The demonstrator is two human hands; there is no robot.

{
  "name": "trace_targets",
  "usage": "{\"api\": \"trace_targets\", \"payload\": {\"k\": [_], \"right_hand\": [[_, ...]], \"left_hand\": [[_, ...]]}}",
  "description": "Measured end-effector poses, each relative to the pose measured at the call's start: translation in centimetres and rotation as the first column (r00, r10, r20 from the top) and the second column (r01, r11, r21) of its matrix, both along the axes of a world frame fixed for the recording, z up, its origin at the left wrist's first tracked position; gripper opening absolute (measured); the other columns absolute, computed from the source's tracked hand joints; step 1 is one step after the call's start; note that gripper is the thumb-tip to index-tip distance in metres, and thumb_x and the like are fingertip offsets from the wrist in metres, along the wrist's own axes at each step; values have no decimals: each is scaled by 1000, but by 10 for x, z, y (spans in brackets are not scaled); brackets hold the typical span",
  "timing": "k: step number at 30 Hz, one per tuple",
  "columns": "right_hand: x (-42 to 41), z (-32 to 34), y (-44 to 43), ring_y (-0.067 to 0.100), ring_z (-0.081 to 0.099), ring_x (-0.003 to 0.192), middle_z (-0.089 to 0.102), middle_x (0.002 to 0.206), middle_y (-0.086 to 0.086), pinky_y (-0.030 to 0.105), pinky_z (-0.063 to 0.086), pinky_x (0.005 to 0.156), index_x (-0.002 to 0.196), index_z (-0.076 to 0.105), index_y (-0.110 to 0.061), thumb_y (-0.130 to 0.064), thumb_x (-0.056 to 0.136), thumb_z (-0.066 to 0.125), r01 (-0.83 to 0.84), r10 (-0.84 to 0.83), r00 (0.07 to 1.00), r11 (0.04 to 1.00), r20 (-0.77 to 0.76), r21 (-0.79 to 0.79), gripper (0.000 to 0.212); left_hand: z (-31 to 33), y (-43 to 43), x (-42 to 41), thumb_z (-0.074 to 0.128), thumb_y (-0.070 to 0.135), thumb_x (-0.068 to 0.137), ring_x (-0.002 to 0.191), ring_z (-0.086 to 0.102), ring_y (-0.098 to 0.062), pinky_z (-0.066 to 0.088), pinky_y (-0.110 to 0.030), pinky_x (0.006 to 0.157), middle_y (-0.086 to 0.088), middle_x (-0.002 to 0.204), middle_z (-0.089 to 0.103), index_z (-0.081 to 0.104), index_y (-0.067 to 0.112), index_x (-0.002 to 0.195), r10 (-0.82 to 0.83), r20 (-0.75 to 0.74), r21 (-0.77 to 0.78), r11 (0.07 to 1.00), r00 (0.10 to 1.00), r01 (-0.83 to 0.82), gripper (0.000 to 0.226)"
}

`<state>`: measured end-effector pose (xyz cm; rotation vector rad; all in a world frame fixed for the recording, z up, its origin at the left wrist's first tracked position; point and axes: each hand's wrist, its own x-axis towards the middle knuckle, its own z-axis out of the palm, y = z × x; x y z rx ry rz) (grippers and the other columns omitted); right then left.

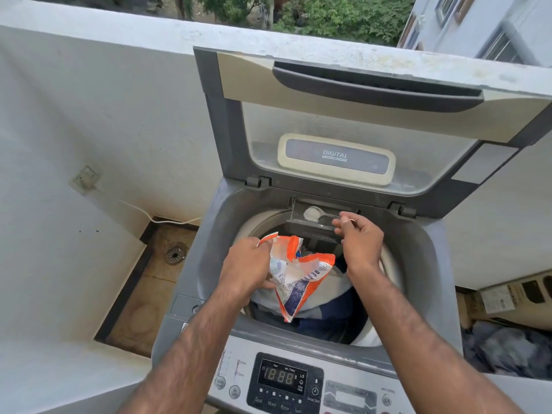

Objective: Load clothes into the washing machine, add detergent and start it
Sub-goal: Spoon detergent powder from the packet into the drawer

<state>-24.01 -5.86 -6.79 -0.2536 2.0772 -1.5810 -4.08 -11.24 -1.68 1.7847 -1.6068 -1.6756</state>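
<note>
A grey top-load washing machine [215, 234] stands in front of me with its lid [343, 85] raised. Dark blue and grey clothes [334, 309] fill the drum. My left hand [248, 264] grips an opened orange and white detergent packet [298, 282] above the drum. My right hand [360, 237] pinches the handle of a clear spoon [313, 213] heaped with white powder. The spoon's bowl sits over the pulled-out detergent drawer [310, 225] at the back of the opening. The control panel [286, 380] at the front shows lit digits.
White balcony walls rise at the left and behind the lid. A floor drain [175, 253] lies in the sunken tiled floor to the left, with a white cable [140, 209] along the wall. At the right sit a cardboard box [513, 297] and a pile of dark clothes [504, 351].
</note>
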Motion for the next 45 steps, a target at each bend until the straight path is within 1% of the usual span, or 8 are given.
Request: {"api": "trace_targets", "payload": {"k": [9, 16, 25, 28, 34, 37, 42, 45], "right_hand": [[-1, -3, 10, 9, 73, 91, 79, 95, -8, 28, 58, 86, 105, 74, -28, -13, 101, 61, -80, 80, 993, 997, -85, 2, 20], [3, 33, 25, 7, 72, 77, 80, 86, -1, 16, 54, 71, 104, 77, -18, -11, 101, 61, -30, 22, 998, 987, -55, -156, 17], [36, 69, 70, 22, 69, 66, 74, 68, 2, 34, 56, 66, 89, 77, -20, -10, 95, 62, -343, 279, 890, 930, -361, -128, 19], [45, 63, 71, 8, 71, 71, 75, 70, -11, 38, 59, 69, 92, 78, -25, -20, 92, 64, -422, 373, 762, 906, -530, 30, 15], [70, 47, 70, 15, 67, 70, 73, 73, -9, 41, 46, 71, 91, 76, -25, -24, 91, 64, -435, 518, 266, 817, -813, 378, 12], [79, 42, 70, 16, 68, 68, 73, 72, -6, 42, 48, 68, 87, 75, -25, -25, 91, 62, -431, 545, 351, 816, -762, 385, 13], [74, 47, 72, 2, 71, 72, 76, 74, -18, 35, 59, 73, 94, 80, -29, -21, 92, 67, -377, 430, 779, 903, -457, 207, 16], [66, 51, 74, 9, 75, 75, 78, 73, -10, 39, 60, 78, 89, 80, -27, -12, 95, 65, -341, 353, 907, 935, -230, 92, 21]], "left_hand": [[5, 8, -6, 50, 29, 104, 79, 80, -22, 68, -43, 67, -15, 89, 80, 69, -5, 100, 31, -22, -2, 1000, 999, -31, 38], [-3, 8, -5, 46, 31, 106, 78, 80, -19, 68, -44, 67, -16, 100, 78, 66, 1, 107, 23, 21, -1, 1000, 1000, -23, 36], [-5, 6, -8, 48, 36, 101, 74, 80, -25, 68, -46, 66, -18, 98, 78, 68, 1, 104, 24, 20, -13, 1000, 1000, -24, 41], [-7, 7, -8, 46, 44, 94, 67, 80, -24, 67, -52, 72, -14, 95, 78, 68, 3, 102, 1, 42, -29, 1000, 999, 0, 47], [-8, 12, -15, 46, 40, 90, 77, 80, -30, 67, -46, 63, -15, 97, 76, 69, 7, 91, -7, -5, -22, 1000, 1000, 7, 41], [-8, 12, -16, 48, 34, 97, 81, 79, -30, 67, -47, 63, -16, 97, 75, 68, 5, 92, -22, -2, -37, 999, 1000, 22, 35], [-8, 9, -15, 46, 32, 98, 74, 80, -28, 67, -46, 63, -14, 96, 75, 66, 5, 91, -24, 46, -74, 997, 999, 28, 34], [-7, 8, -14, 46, 29, 103, 76, 79, -28, 68, -46, 65, -12, 98, 73, 61, 9, 85, -38, 88, -106, 993, 995, 47, 31]]}}
